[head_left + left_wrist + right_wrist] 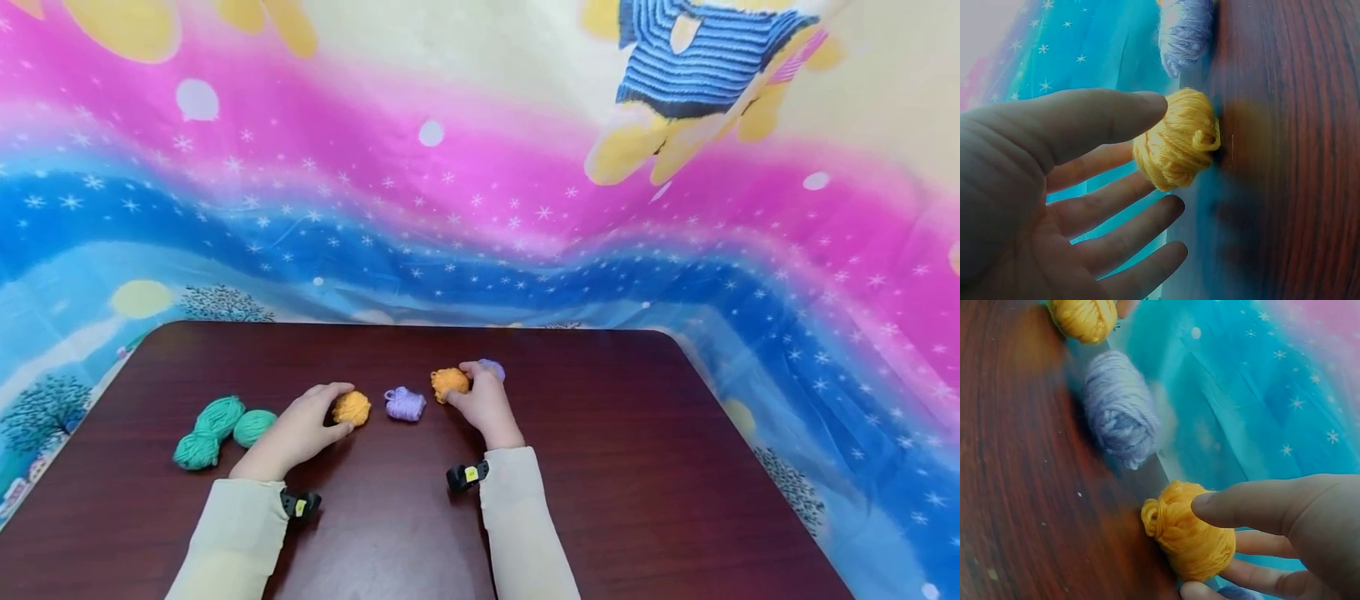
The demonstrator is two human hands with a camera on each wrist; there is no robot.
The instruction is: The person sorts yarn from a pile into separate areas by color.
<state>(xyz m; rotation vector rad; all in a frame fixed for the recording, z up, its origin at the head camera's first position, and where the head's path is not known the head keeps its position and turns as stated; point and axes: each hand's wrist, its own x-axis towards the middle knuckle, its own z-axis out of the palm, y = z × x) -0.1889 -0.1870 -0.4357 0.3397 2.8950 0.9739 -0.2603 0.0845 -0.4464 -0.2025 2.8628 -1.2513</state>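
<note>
My left hand (303, 425) has its thumb and forefinger on either side of a yellow-orange yarn ball (352, 408); the other fingers spread loosely in the left wrist view. That yarn ball (1180, 140) sits low at the tabletop. Farther right, my right hand (483, 404) pinches a second yellow-orange yarn ball (448, 384), thumb on its near side and fingers behind, as the right wrist view shows. Between the two hands lies a lilac yarn ball (405, 404), untouched. Another lilac yarn ball (492, 367) is partly hidden behind the right hand's fingers.
Green yarn balls lie left of the left hand: one at the back (221, 416), one in front (197, 450) and one near the wrist (255, 427). The dark wooden table (637, 467) ends at a printed cloth backdrop (480, 208).
</note>
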